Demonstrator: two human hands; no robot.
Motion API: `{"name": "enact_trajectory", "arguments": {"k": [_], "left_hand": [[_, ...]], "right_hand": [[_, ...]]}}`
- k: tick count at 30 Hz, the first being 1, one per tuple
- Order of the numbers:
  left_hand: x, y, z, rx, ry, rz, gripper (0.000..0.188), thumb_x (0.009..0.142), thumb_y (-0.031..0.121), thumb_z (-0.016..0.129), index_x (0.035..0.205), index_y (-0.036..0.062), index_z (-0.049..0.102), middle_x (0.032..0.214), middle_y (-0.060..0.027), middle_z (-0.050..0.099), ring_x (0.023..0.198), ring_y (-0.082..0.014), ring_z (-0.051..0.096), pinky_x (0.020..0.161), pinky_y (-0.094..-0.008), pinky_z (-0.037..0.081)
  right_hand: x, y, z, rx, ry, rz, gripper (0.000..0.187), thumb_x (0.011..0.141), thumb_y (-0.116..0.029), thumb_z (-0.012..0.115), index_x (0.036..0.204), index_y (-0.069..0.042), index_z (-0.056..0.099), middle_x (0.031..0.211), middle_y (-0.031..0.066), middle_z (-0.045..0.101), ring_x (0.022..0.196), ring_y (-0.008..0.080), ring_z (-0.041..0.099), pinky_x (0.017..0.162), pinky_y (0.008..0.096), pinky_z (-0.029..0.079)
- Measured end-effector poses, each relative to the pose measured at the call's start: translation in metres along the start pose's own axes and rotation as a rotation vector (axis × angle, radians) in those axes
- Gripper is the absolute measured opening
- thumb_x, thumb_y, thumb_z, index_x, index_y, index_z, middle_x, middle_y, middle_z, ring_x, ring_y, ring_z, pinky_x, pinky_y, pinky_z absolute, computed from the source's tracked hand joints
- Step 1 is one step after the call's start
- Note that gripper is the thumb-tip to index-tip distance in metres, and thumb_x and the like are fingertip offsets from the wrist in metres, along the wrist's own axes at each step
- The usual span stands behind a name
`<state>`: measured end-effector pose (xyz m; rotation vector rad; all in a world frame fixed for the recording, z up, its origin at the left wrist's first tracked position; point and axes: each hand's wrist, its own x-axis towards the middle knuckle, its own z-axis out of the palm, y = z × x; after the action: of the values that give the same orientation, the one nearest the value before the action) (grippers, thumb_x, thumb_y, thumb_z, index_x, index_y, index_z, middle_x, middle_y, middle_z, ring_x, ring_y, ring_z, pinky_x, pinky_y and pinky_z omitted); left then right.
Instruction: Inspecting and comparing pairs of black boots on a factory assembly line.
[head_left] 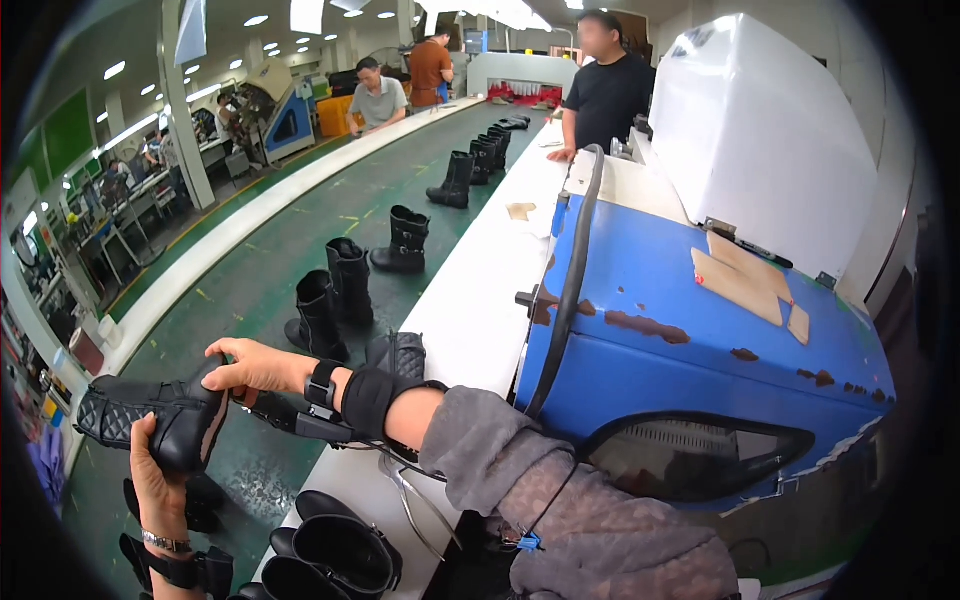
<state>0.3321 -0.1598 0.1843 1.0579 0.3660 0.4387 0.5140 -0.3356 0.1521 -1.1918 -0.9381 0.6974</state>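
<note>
I hold a black boot [185, 415] on its side at the left, over the green belt. Its quilted shaft points left and its sole, with a tan strip along the edge, faces right. My left hand [160, 475] grips it from below, the thumb up against its side. My right hand [258, 366] reaches across and closes on the top end of the foot by the sole. Below my right forearm stand several black boots [345, 550] with open tops, on the white ledge. Another quilted boot [398, 355] is partly hidden behind my right wrist.
Several black boots [405, 240] stand along the green conveyor belt [250, 270]. At the right is a blue machine [640, 310] with chipped paint, a black hose and tan flat pieces [740, 285] on top. A person in black [610, 100] stands beyond it; others work across the belt.
</note>
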Motion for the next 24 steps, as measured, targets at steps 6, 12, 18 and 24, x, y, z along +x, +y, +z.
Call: {"name": "enact_trajectory", "arguments": {"k": [6, 12, 18, 24], "left_hand": [[-0.002, -0.006, -0.008, -0.034, 0.004, -0.036, 0.029, 0.084, 0.027, 0.068, 0.103, 0.0071, 0.059, 0.096, -0.0059, 0.067, 0.079, -0.0199, 0.069, 0.066, -0.0304, 0.059], [-0.011, -0.003, -0.005, -0.023, 0.005, -0.046, 0.031, 0.085, 0.027, 0.067, 0.105, 0.0049, 0.059, 0.101, -0.0087, 0.067, 0.085, -0.0222, 0.069, 0.073, -0.0319, 0.059], [-0.014, -0.005, -0.006, -0.044, -0.018, -0.002, 0.03, 0.083, 0.023, 0.069, 0.105, 0.0035, 0.061, 0.104, -0.0097, 0.067, 0.087, -0.0234, 0.069, 0.079, -0.0347, 0.058], [-0.02, -0.003, -0.011, -0.044, 0.018, 0.013, 0.026, 0.085, 0.023, 0.067, 0.102, 0.0035, 0.062, 0.098, -0.0084, 0.068, 0.084, -0.0207, 0.069, 0.073, -0.0347, 0.059]], "right_hand": [[-0.001, 0.008, 0.002, -0.036, 0.015, 0.004, 0.081, 0.076, -0.034, 0.077, 0.136, 0.006, 0.04, 0.089, 0.0115, 0.057, 0.067, 0.016, 0.057, 0.049, 0.0296, 0.051], [-0.006, 0.005, 0.006, -0.057, 0.014, -0.002, 0.083, 0.077, -0.033, 0.076, 0.139, 0.007, 0.037, 0.087, 0.0106, 0.06, 0.064, 0.0152, 0.057, 0.05, 0.0293, 0.05], [-0.012, 0.003, 0.007, -0.056, -0.015, 0.011, 0.076, 0.08, -0.03, 0.075, 0.137, 0.007, 0.042, 0.088, 0.0103, 0.063, 0.063, 0.0144, 0.06, 0.051, 0.0257, 0.05], [-0.008, 0.004, 0.018, 0.123, -0.064, 0.078, 0.105, 0.081, -0.027, 0.074, 0.153, 0.001, 0.001, 0.094, 0.0053, 0.053, 0.085, 0.0126, 0.053, 0.066, 0.0314, 0.051]]}}
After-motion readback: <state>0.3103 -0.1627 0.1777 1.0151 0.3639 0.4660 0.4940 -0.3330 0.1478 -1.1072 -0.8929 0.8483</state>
